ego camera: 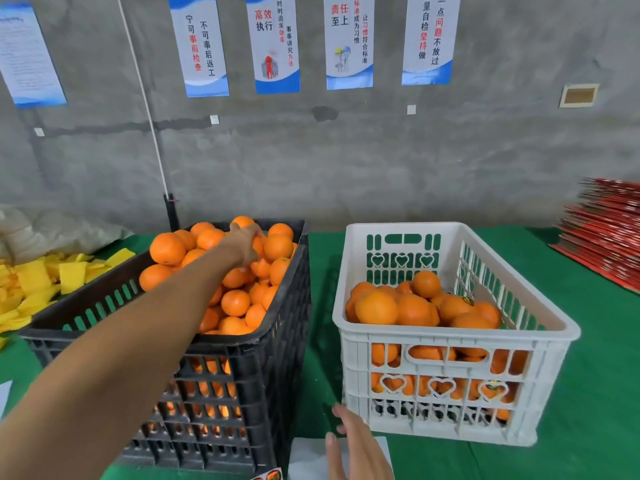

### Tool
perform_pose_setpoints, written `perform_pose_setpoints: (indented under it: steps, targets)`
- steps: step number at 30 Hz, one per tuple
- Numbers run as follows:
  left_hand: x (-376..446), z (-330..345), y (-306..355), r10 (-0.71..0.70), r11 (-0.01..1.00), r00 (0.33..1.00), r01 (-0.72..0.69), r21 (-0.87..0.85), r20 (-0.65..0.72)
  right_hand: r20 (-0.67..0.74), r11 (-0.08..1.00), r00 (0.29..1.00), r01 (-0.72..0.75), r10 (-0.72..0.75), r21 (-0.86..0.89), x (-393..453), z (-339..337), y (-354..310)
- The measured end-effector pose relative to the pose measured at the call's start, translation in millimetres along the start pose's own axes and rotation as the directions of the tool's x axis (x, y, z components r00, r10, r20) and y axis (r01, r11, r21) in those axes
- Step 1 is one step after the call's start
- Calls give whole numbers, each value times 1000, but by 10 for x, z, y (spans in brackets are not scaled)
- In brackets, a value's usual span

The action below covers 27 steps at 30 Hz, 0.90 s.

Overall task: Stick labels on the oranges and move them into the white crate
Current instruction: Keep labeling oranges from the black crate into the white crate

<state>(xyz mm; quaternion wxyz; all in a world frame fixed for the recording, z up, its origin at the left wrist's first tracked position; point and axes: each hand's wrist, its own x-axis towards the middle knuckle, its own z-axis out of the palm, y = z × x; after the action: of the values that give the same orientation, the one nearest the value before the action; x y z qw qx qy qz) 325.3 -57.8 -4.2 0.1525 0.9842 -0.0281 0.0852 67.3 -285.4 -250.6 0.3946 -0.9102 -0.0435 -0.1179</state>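
Head view: left hand (246, 245) reaching into the black crate (273, 358) of oranges (235, 302).
Its fingers curl down onto an orange at the far end; whether they grip it, I cannot tell. Right hand (356, 448) hovers open, fingers straight, over white paper (306, 459) just before the white crate (450, 341), part-filled with labelled oranges (412, 310).
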Motion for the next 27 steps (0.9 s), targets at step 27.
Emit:
perform_pose_setpoints:
  steps: [27]
  targets:
    - [-3445,1830,559,-60,553,981,188,-812,186,71,964,996,40,-60,261,-531,-673,137]
